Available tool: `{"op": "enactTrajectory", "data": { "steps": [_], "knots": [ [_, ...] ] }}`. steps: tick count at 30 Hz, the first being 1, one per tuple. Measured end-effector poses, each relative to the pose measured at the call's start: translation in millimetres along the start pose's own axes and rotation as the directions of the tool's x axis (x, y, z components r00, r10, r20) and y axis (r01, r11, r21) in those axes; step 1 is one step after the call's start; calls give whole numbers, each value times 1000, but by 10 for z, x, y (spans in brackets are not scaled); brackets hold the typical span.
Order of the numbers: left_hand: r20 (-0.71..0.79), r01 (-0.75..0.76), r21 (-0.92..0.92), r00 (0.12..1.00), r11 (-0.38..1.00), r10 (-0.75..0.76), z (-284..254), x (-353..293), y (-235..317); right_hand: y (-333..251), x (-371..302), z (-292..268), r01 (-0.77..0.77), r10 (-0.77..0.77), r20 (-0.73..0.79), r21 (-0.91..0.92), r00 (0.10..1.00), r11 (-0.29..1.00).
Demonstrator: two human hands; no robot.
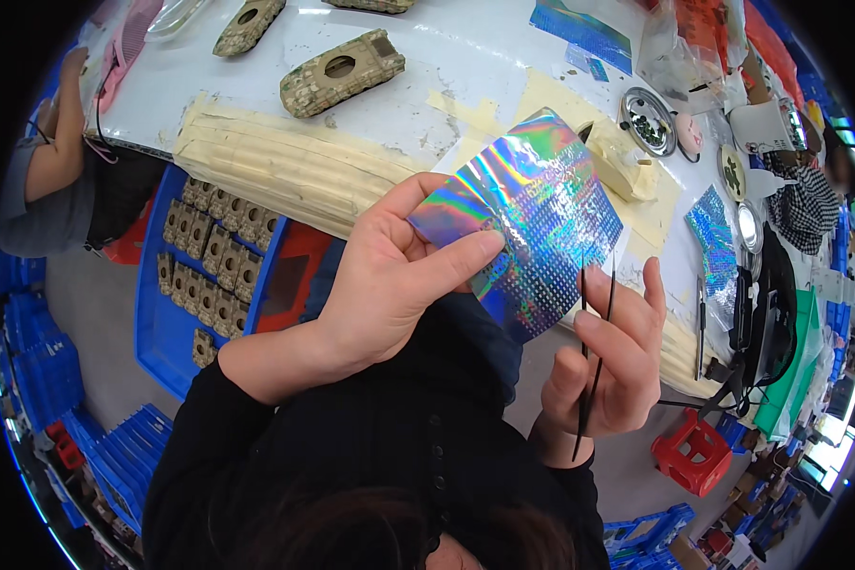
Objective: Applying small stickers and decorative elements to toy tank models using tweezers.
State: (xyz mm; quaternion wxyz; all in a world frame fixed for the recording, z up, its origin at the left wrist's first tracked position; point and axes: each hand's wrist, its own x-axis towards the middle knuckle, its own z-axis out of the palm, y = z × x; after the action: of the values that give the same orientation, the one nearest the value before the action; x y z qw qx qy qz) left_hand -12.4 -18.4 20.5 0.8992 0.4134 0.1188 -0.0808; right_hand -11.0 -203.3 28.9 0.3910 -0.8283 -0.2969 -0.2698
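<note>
My left hand [375,280] pinches a shiny holographic sticker sheet [541,204] by its left edge, thumb on top. Rows of small cut marks cover much of the sheet, which is tilted above the table's near edge. In my right hand [617,351] is a pair of thin black tweezers [594,380], with the tips apart at the sheet's lower right corner. Whether a sticker is between the tips is too small to tell. Beyond my left hand, a camouflage model tank hull [366,78] with a round hole lies on the white table [427,62].
A padded cream roll [256,161] lines the table's near edge. Below it on the left, a blue crate [161,337] holds several camouflage tank parts. Right of the sheet are a round metal dish [670,138] and another holographic sheet [711,228]. A red stool [691,454] stands on the floor. At far left is another person's arm [62,142].
</note>
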Motion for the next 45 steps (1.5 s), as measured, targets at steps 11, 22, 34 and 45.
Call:
{"op": "enactTrajectory", "data": {
  "steps": [11,22,34,45],
  "knots": [
    [112,-50,72,993,996,41,-55,13,60,175,51,-98,-116,129,-195,75,972,990],
    [146,-74,88,987,993,60,-91,29,116,232,-5,21,-460,507,-20,389,862,798],
    [163,-166,241,978,956,129,-67,15,109,354,-29,71,-328,512,-112,648,852,687],
    [175,-185,273,974,944,140,-105,29,102,355,-33,110,-310,504,-127,654,854,690]
  ]
}}
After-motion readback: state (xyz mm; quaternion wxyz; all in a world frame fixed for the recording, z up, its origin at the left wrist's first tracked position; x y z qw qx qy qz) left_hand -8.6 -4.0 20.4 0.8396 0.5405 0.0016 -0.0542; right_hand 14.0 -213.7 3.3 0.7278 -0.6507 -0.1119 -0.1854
